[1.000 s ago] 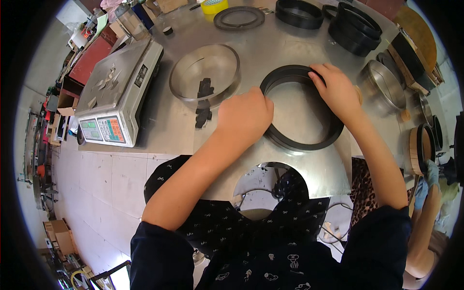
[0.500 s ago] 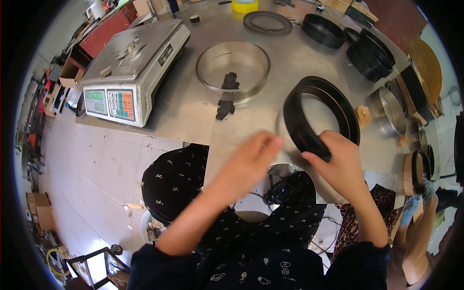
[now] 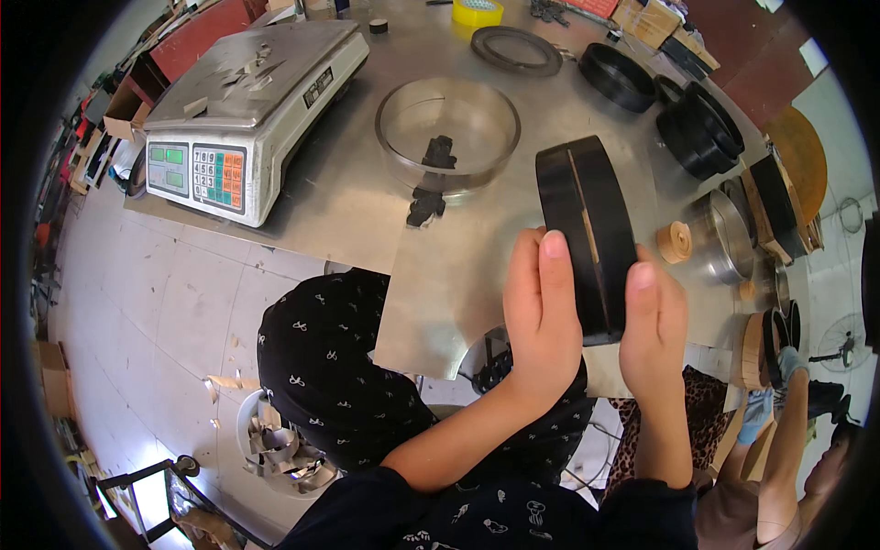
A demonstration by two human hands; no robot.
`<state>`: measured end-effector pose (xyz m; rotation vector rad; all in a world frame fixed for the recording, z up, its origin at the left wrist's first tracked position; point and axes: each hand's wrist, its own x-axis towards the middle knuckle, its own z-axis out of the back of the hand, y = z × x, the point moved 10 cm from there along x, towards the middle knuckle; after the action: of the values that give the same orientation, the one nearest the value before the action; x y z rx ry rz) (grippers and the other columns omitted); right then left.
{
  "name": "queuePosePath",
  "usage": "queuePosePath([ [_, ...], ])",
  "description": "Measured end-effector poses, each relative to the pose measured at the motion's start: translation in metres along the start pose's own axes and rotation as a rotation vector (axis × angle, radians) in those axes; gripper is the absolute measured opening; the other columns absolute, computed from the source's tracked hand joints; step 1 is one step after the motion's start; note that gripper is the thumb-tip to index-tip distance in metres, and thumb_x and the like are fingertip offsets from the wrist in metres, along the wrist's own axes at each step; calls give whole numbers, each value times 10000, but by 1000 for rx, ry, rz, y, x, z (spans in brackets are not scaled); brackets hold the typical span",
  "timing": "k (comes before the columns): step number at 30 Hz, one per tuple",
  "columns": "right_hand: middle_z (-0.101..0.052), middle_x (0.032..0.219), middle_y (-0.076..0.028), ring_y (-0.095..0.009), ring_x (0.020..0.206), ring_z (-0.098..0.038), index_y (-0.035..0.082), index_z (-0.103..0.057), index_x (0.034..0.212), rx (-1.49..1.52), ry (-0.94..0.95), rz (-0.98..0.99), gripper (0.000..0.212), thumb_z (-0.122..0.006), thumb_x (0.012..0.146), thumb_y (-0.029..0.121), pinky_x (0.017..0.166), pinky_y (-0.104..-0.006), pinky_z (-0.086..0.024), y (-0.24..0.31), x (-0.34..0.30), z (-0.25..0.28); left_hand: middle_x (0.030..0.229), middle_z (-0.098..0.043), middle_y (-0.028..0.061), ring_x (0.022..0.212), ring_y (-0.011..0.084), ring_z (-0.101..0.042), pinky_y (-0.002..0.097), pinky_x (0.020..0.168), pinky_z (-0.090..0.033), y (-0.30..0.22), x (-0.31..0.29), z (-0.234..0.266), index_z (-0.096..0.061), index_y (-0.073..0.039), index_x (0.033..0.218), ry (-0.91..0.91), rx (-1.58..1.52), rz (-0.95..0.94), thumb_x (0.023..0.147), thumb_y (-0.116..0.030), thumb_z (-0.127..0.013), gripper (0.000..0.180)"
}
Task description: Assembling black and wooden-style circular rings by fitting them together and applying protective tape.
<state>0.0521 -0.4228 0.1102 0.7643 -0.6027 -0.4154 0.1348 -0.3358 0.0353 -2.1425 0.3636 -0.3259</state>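
Observation:
Between my two hands a black ring (image 3: 556, 174) stands on edge, its outer wall toward me, with a thin groove running round the middle. My left hand (image 3: 543, 312) presses its left side, thumb on the rim. On the right side my right hand (image 3: 653, 316) grips it the same way, thumb upward. Beyond my left hand a clear-looking metal ring (image 3: 385, 142) rests on the metal table (image 3: 477, 266). A crumpled black piece (image 3: 425, 207) lies at that ring's near edge, and another dark scrap (image 3: 439, 152) shows within its outline.
A weighing scale (image 3: 266, 101) with metal scraps stands at the left. Several black rings (image 3: 616, 78) sit at the far right, beside a flat grey ring (image 3: 516, 49). A tape roll (image 3: 676, 242) lies right of my hands. A co-worker's gloved hand (image 3: 790, 363) holds a ring at the right edge.
My left hand has come over to the black ring and now holds it too. The ring has turned from showing its opening to showing its outer wall.

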Motion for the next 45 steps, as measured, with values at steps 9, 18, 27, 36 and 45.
queuePosePath([
  [9,-345,604,-108,-239,529,-370,-16,-430,705,-44,1,110,437,-420,1009,297,515,-363,-281,-7,0,-9,871,-522,-21,773,56,-434,208,699,-389,4,5,8,-558,-38,995,-54,-18,16,1079,-323,-360,358],
  [18,-466,681,-133,-323,555,-480,4,-471,695,-115,131,537,544,-418,973,468,509,-387,-363,-23,-17,-10,844,-536,-26,754,44,-448,207,664,-393,9,8,14,-573,-37,984,-97,-117,101,1068,-326,-402,346],
  [27,-514,660,-140,-292,565,-497,2,-544,831,-93,-6,-12,342,-513,986,306,527,-343,-388,28,11,9,752,-454,-40,679,25,-362,206,578,-339,-3,-16,-1,-470,-35,907,12,-40,-71,1047,-191,-451,211],
  [36,-503,651,-155,-327,546,-498,-8,-539,836,-234,10,227,327,-529,963,293,523,-381,-384,0,-12,-14,846,-530,-24,748,53,-439,211,663,-386,9,-9,17,-547,-27,991,-36,-50,50,1080,-306,-331,364],
  [45,-667,1026,-190,-311,862,-662,-81,-593,1079,-269,224,362,794,-301,976,650,757,-358,-502,-41,-38,-14,741,-431,-58,685,37,-349,214,602,-325,1,2,19,-500,-55,838,-5,-79,42,1074,-277,-375,347],
])
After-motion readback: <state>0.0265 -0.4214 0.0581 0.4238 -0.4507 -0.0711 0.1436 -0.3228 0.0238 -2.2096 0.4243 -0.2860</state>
